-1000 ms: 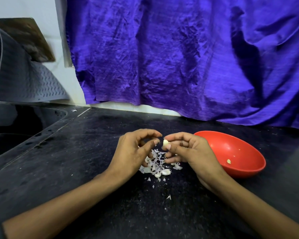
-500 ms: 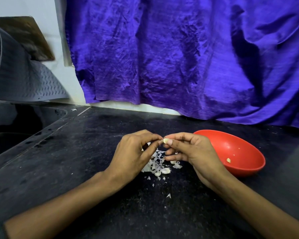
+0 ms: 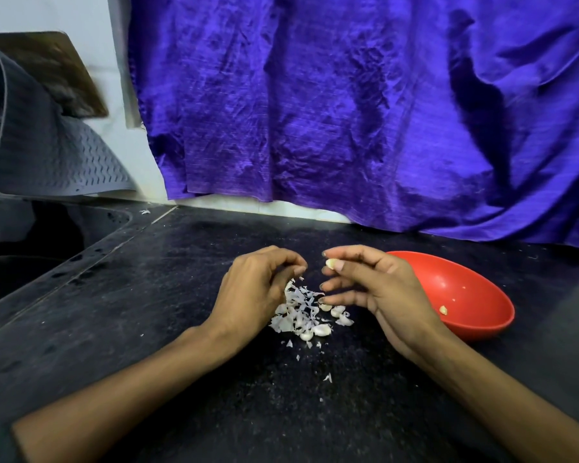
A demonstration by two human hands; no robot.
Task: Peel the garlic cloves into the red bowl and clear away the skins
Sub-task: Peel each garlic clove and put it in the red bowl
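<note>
My right hand (image 3: 378, 289) pinches a small pale garlic clove (image 3: 331, 263) between thumb and forefinger, just left of the red bowl (image 3: 425, 272). One peeled clove (image 3: 443, 309) and a few crumbs lie inside the bowl. My left hand (image 3: 258, 289) hovers a short gap to the left of the held clove, fingers curled, with no skin plainly seen in them. Under both hands lies a pile of white garlic skins (image 3: 296, 309) on the black counter (image 3: 147, 312). A few cloves (image 3: 321, 330) sit at the pile's near edge.
A dark sink (image 3: 20, 255) opens at the left of the counter. A grey ribbed mat (image 3: 47, 155) hangs on the wall above it. Purple cloth (image 3: 348, 111) drapes down to the counter's back edge. Loose skin flecks (image 3: 328, 377) lie nearer me.
The hands met at the clove half a second ago. Now they have parted: my left hand has drawn back to the left, while the right hand keeps the clove.
</note>
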